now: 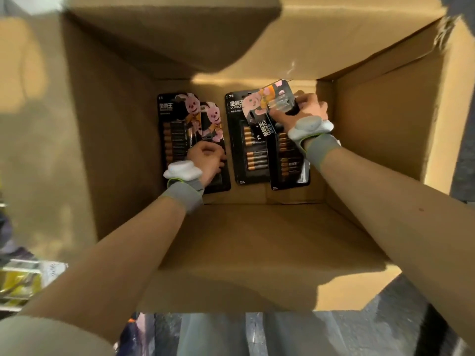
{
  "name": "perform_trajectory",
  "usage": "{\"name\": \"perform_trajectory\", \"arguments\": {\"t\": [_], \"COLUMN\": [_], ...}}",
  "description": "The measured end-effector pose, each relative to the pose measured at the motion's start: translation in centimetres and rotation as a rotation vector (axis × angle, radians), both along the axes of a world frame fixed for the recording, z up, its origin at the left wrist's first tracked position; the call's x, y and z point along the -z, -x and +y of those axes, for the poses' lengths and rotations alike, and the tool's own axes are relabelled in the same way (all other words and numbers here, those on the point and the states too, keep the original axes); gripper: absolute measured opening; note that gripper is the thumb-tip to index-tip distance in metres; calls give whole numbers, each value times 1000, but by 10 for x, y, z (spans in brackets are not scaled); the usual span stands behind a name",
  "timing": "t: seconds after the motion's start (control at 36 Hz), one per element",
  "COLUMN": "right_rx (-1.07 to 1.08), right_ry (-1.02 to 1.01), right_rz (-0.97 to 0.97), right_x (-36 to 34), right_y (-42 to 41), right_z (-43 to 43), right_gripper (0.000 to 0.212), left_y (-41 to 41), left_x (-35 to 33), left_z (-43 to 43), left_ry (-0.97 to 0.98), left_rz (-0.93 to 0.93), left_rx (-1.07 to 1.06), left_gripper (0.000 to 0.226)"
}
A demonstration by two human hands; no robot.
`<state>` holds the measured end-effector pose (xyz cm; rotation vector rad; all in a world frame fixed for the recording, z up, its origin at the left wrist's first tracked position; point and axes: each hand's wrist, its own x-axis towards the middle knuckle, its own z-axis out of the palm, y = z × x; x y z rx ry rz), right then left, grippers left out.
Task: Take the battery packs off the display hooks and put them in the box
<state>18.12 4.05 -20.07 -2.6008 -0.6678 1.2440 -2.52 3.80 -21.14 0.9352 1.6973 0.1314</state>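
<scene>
Now, deep inside the brown cardboard box (372,129), the right hand (309,109) pinches a tilted black battery pack (266,104) over other packs (253,155); the left hand (205,160) seemingly grips a flat-lying black pack (174,134).

On the floor of my box (254,195) lie two overlapping battery packs (177,134) toward the left wall, two more packs (243,150) toward the right.

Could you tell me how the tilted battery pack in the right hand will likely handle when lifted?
Probably fairly stiff: the tilted battery pack, gripped at one edge by the right hand, shows no droop. Its glossy blister may be slippery.
</scene>
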Motion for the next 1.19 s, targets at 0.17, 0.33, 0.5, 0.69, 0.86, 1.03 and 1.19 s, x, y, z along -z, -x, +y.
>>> {"name": "perform_trajectory", "arguments": {"t": [0.17, 0.33, 0.5, 0.69, 0.86, 1.03, 1.19], "right_rx": [136, 198, 247, 508, 519, 350, 113], "right_ry": [30, -47, 7, 22, -4, 98, 249], "right_rz": [66, 156, 199, 397, 517, 214, 50], "right_x": [-4, -21, -24, -30, -21, -11, -11], "right_y": [-5, -1, 8, 24, 39, 23, 5], "right_z": [1, -4, -26, -47, -52, -54, -61], "right_gripper": [86, 80, 90, 58, 34, 50, 85], "left_y": [15, 22, 25, -7, -21, -11, -4], "left_x": [-3, -17, -28, -35, -35, -39, -32], "left_z": [-4, 10, 19, 6, 1, 6, 11], "left_ry": [21, -12, 9, 147, 308, 218, 116], "left_rz": [34, 80, 76, -159, -312, -285, -185], "left_rx": [38, -45, -129, -137, -215, -261, -223], "left_gripper": [7, 10, 11, 22, 36, 30, 27]}}
